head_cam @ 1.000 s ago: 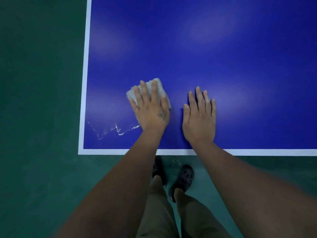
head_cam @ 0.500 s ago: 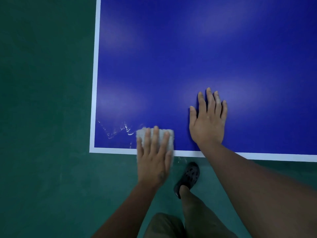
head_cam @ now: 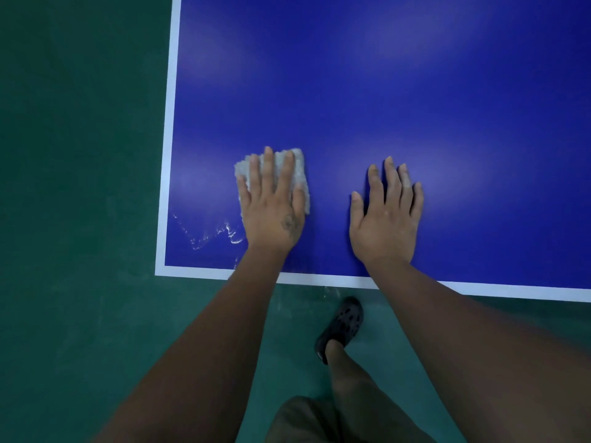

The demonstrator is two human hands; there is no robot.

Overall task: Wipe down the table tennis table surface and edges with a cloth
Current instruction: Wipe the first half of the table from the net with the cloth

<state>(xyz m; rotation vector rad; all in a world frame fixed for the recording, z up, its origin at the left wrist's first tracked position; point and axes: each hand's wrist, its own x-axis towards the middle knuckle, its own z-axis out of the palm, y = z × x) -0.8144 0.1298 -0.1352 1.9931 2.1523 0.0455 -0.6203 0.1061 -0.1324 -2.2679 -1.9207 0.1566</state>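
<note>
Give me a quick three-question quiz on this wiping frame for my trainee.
1. Which hand presses the cloth on the table? A) right B) left
2. True or false: the right hand grips the table's edge.
3. Fill in: white smears show near the table's near-____ corner.
Key: 1 B, the left hand, fingers straight over the cloth; 2 false, it lies flat on the blue surface; 3 left.

A sports hall is suggested by the blue white-edged table tennis surface and the green court floor.
</note>
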